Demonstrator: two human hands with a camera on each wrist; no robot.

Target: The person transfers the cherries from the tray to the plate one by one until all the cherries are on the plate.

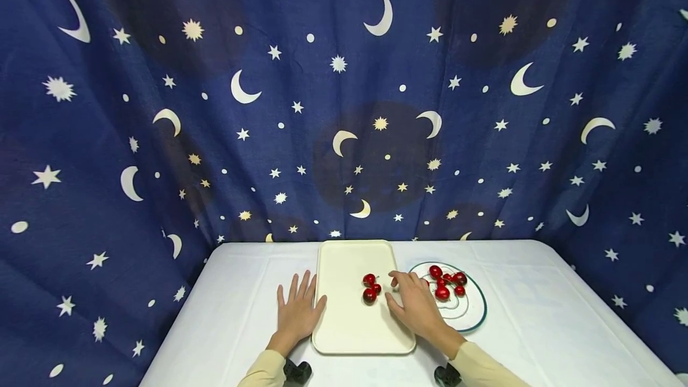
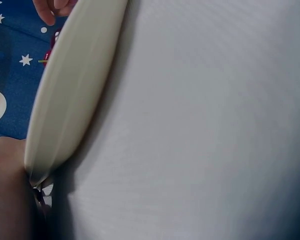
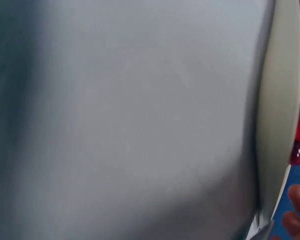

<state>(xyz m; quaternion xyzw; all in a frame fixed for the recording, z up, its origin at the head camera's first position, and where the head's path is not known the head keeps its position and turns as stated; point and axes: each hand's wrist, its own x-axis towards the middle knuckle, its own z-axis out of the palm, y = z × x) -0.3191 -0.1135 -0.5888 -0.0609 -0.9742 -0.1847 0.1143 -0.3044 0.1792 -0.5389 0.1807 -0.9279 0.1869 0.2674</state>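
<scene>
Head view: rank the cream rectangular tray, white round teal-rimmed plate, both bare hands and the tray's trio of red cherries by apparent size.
1. Tray
2. Plate, partly hidden
3. Left hand, right hand: too alike to rank
4. Cherry trio

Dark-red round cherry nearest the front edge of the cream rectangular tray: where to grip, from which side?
Probably pinch the dark-red round cherry at its widest part, left and right, from above on the near side. Its ball shape suits opposed fingertips; the smaller red round cherry crowds its far-right side, while the near side looks open.
</scene>
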